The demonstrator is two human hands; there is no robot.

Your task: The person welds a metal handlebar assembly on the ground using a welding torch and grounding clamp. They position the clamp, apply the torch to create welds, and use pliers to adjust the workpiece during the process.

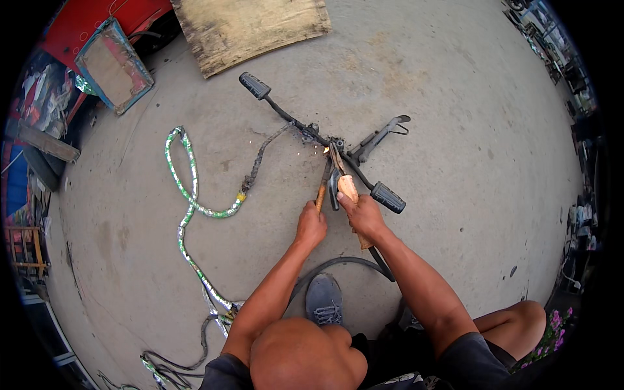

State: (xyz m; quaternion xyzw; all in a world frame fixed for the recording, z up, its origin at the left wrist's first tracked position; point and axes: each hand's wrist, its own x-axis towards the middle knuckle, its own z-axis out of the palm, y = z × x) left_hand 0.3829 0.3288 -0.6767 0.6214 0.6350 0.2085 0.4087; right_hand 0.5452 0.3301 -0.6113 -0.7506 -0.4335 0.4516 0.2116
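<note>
A black footrest bar (283,112) with ribbed rubber pegs (389,197) lies slantwise on the concrete, a side stand (377,140) next to its middle. My right hand (365,218) is wrapped round the pinkish-orange handle of a welding electrode holder (348,188), whose jaws reach the bar's middle. A small bright glow and sparks (325,150) show there. Closed round a thin rod with an orange-brown lower part (321,193), my left hand (311,225) is just left of the holder. The rod's upper end meets the bar area; its kind is unclear.
A cable wrapped in silver-green tape (184,227) loops at left, its charred end touching the bar. Black cable (344,261) curves near my shoe (324,299). A wooden board (253,32), a blue-framed panel (116,68) and a red object (84,26) stand at the far left.
</note>
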